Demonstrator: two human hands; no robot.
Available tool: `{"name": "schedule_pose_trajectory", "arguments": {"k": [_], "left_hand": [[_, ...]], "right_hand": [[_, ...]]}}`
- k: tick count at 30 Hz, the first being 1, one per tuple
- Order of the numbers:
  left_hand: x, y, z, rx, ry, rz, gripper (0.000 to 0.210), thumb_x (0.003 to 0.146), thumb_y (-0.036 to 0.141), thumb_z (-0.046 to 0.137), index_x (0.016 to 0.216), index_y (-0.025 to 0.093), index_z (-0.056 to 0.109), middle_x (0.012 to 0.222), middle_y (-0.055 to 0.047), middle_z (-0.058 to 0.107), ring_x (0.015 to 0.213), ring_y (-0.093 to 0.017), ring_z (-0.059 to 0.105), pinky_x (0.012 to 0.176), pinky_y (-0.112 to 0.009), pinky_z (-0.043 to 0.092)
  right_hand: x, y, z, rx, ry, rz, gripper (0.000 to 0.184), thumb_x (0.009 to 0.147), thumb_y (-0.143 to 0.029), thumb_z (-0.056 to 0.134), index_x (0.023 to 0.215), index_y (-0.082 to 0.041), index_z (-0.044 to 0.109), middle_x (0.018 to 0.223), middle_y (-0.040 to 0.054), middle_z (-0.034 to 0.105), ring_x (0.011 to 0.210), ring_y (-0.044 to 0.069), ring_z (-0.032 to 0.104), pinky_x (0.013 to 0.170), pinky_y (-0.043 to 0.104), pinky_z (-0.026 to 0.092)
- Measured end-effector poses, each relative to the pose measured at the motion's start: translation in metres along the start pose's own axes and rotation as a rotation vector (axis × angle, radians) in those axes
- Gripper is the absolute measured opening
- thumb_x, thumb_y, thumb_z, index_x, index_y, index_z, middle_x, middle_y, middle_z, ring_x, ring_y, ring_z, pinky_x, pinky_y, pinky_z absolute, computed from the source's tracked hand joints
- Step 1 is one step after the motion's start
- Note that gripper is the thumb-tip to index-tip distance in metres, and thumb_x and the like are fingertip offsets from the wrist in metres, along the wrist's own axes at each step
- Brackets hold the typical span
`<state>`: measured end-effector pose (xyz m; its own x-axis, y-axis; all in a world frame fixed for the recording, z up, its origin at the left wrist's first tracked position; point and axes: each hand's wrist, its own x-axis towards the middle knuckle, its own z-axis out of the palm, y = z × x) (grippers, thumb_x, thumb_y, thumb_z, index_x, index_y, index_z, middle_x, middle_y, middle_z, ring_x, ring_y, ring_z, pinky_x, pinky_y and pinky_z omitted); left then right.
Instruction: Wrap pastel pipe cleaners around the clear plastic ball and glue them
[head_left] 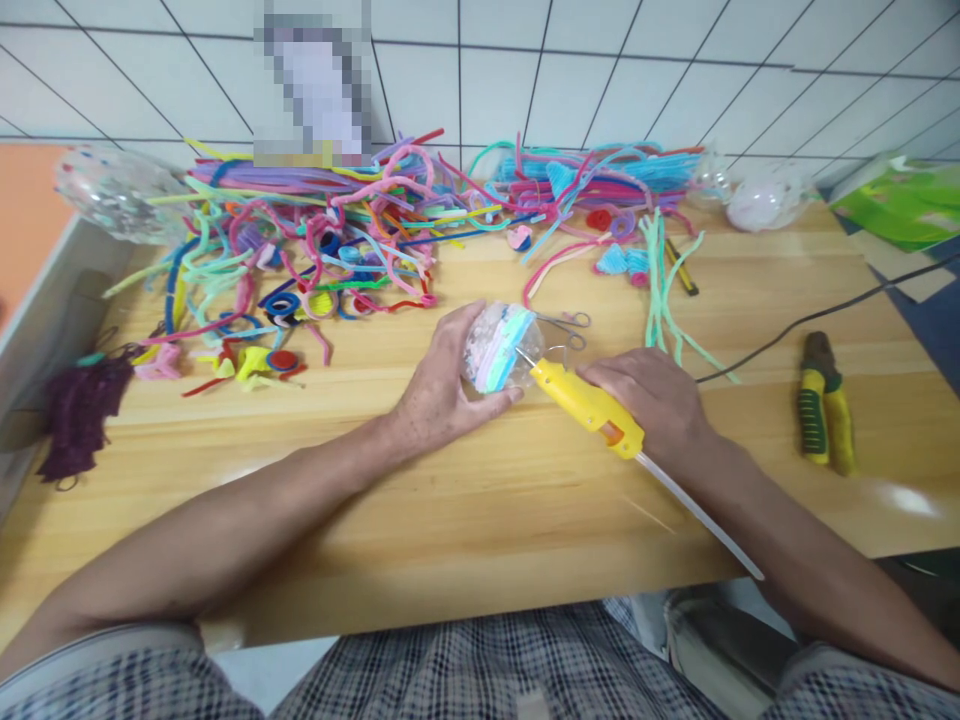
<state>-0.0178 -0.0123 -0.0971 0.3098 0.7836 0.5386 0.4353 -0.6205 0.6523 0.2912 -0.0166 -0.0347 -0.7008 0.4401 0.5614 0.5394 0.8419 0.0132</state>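
Note:
Near the middle of the wooden table, my left hand [442, 375] curls round a clear ball [474, 352] with strips of pastel pipe cleaner [504, 348] in pink, purple, green and blue across it. In my right hand [652, 395] is a yellow hot glue gun [589, 405], its metal tip at the right side of the strips. A long translucent glue stick [701, 515] sticks out of the gun's back end. Just behind the ball lies a pair of scissors [576, 322], partly hidden by it.
Heaped pipe cleaners [300, 230] cover the back left, with more bundles [600, 180] at the back right. Pale green pipe cleaners [660, 290] and a cutter knife [684, 270] lie right of centre. Pliers [825, 405] rest at the right, near a black cable [810, 318].

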Motion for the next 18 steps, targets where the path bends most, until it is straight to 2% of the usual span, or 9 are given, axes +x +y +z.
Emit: {"name": "schedule_pose_trajectory", "arguments": {"k": [3, 11, 18], "left_hand": [[0.0, -0.0004, 0.0007, -0.004, 0.015, 0.013, 0.1, 0.1, 0.066, 0.082, 0.175, 0.026, 0.029, 0.167, -0.02, 0.053, 0.158, -0.039, 0.055, 0.134, -0.059, 0.05], [0.0002, -0.0018, -0.0007, 0.0, -0.012, -0.008, 0.102, 0.099, 0.068, 0.082, 0.175, 0.028, 0.027, 0.169, -0.021, 0.052, 0.16, -0.04, 0.054, 0.134, -0.061, 0.05], [0.0013, -0.0003, -0.0014, 0.008, -0.001, 0.001, 0.1, 0.1, 0.068, 0.081, 0.175, 0.028, 0.028, 0.168, -0.02, 0.053, 0.159, -0.039, 0.055, 0.134, -0.06, 0.051]], "right_hand": [[0.0005, -0.0001, -0.0005, -0.014, 0.025, -0.001, 0.034, 0.121, -0.042, 0.043, 0.135, -0.022, 0.066, 0.104, 0.0081, 0.086, 0.088, 0.024, 0.079, 0.079, 0.04, 0.056], [-0.0017, 0.0018, -0.0005, 0.015, 0.008, 0.019, 0.032, 0.118, -0.035, 0.049, 0.141, -0.022, 0.067, 0.112, 0.01, 0.087, 0.092, 0.026, 0.08, 0.079, 0.042, 0.057], [-0.0042, 0.0014, 0.0009, 0.017, 0.002, 0.038, 0.034, 0.12, -0.039, 0.044, 0.137, -0.022, 0.068, 0.11, 0.0104, 0.087, 0.092, 0.026, 0.081, 0.081, 0.041, 0.058]]}}
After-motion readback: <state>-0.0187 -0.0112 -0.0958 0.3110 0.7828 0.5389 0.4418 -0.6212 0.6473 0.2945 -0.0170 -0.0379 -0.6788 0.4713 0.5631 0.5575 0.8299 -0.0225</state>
